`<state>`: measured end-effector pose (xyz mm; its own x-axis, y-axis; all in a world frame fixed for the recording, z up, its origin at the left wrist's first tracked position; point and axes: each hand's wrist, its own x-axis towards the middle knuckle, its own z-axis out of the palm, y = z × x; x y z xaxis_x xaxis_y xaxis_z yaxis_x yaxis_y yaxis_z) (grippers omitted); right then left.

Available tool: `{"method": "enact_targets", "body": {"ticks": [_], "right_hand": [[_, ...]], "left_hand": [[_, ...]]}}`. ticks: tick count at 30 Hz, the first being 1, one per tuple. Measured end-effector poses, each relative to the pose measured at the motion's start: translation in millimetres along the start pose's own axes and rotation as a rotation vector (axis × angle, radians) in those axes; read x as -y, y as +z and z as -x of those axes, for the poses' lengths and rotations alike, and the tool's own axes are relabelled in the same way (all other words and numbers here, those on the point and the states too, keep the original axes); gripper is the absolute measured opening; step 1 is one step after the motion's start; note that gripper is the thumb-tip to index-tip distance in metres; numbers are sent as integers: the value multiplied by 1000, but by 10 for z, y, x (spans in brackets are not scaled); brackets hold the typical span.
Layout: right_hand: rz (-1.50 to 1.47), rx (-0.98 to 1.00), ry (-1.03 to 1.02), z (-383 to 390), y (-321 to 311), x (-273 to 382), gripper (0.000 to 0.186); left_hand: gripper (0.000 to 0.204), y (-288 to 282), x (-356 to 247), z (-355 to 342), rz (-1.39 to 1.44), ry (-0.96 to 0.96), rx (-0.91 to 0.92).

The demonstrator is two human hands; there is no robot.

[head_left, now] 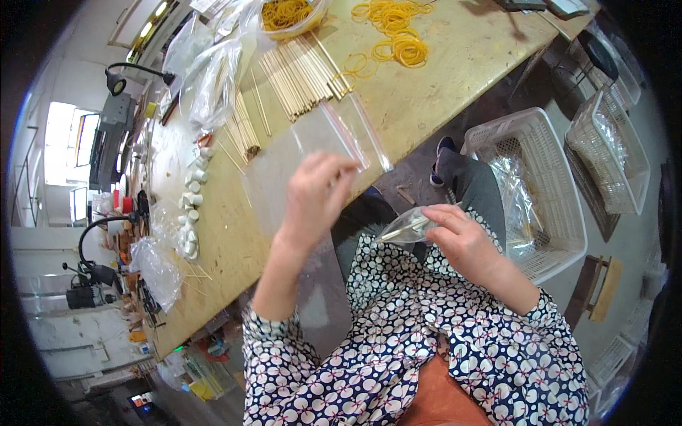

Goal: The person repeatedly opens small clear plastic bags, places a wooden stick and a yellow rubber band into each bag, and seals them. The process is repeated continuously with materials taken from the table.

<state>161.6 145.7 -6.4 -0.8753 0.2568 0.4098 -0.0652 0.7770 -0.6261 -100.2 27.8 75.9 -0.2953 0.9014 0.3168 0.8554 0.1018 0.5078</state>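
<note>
My right hand (465, 245) grips a small clear plastic bag (406, 228) above my lap. Pale wooden sticks (412, 229) show through its film. My left hand (320, 193) is raised at the table's edge, fingers curled together; whatever they may hold is too small to make out. Beneath and beyond it, a flat clear zip bag (302, 145) with a red strip lies on the table (419, 117). Past that bag rests a row of wooden sticks (302, 74), with another bundle of sticks (241, 124) to its left.
Yellow rubber bands (401, 51) lie loose at the far side, near a bowl of them (288, 14). White caps (193, 195) line the table's left part by crumpled plastic bags (156, 266). A white plastic basket (550, 248) holding filled bags stands at my right.
</note>
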Motion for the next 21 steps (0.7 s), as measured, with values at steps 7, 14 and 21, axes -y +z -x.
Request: {"method": "enact_targets", "body": {"ticks": [7, 14, 21], "right_hand": [[-42, -27, 49, 44, 49, 62, 18], [-95, -66, 114, 155, 20, 31, 17], [-104, -105, 92, 88, 2, 42, 14]], "left_hand": [[20, -52, 898, -1456, -393, 32, -12], [24, -184, 1024, -1822, -472, -112, 380], [22, -125, 777, -2036, -319, 57, 332]]}}
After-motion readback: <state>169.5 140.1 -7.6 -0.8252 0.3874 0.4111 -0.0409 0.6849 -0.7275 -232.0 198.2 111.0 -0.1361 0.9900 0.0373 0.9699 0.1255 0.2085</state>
